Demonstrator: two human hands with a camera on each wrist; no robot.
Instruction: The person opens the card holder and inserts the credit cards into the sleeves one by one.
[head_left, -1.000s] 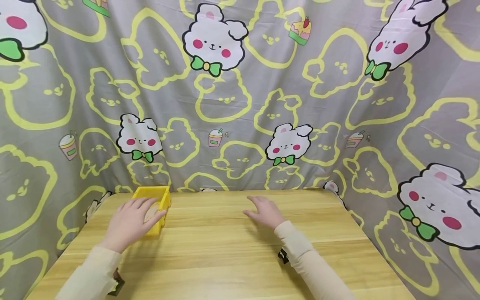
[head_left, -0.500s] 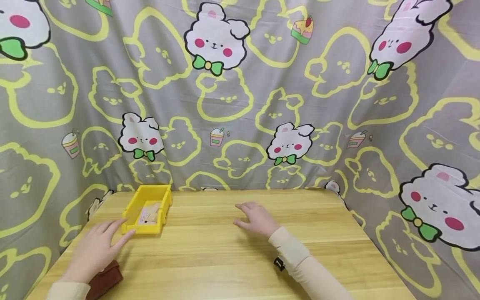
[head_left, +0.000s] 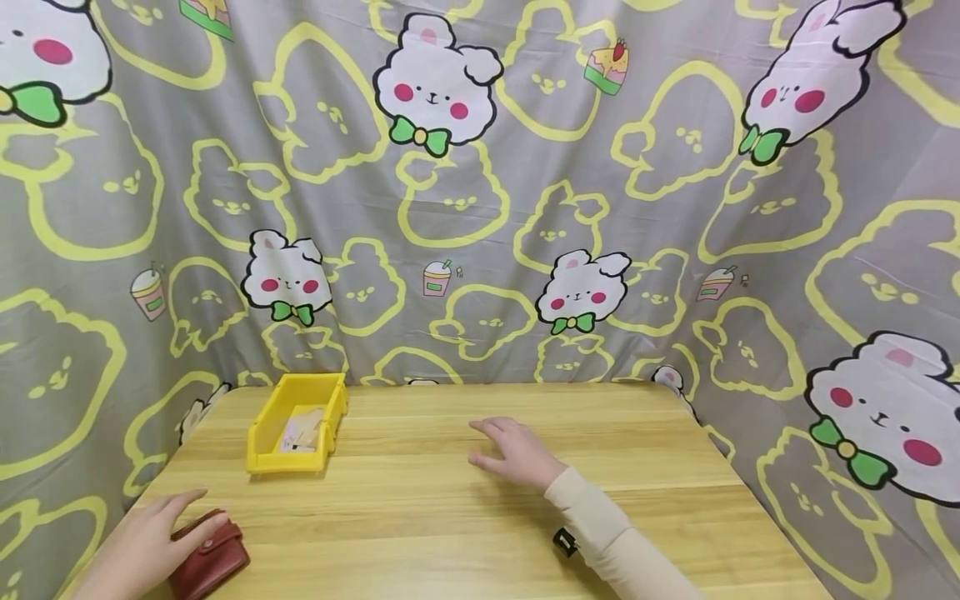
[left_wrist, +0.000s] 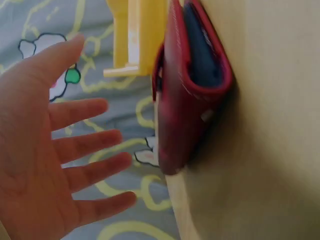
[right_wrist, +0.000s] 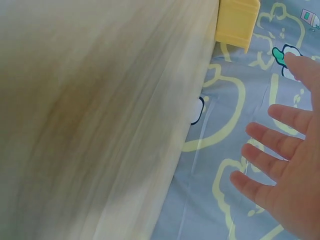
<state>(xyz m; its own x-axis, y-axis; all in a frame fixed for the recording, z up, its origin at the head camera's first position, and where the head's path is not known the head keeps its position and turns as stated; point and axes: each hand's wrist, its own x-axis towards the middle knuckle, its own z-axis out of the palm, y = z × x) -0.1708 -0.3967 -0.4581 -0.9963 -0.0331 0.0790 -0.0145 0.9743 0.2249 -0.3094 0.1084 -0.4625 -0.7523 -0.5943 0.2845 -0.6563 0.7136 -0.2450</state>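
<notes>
At the near left of the table, a dark red leather wallet [head_left: 219,560] with a snap tab lies beneath my left hand [head_left: 142,542]. The hand hovers over its left side and hides part of it, fingers spread and relaxed. In the left wrist view the wallet [left_wrist: 175,115] shows its folded edge and a dark inside, with a gap between it and the fingers. My right hand [head_left: 517,454] is held above the middle of the table, fingers loosely extended, holding nothing. The right wrist view shows that same hand [right_wrist: 295,155] with its fingers apart.
A yellow plastic bin [head_left: 288,462] stands at the back left of the wooden table [head_left: 420,533], with flat pale card-like pieces [head_left: 303,429] inside. A small black piece [head_left: 565,542] shows beside the right sleeve. A patterned grey curtain [head_left: 465,333] surrounds the table's back and sides.
My left hand has moved from over the yellow bin toward the near left, above the wallet, uncovering the bin and its contents. The right hand has shifted slightly left and nearer.
</notes>
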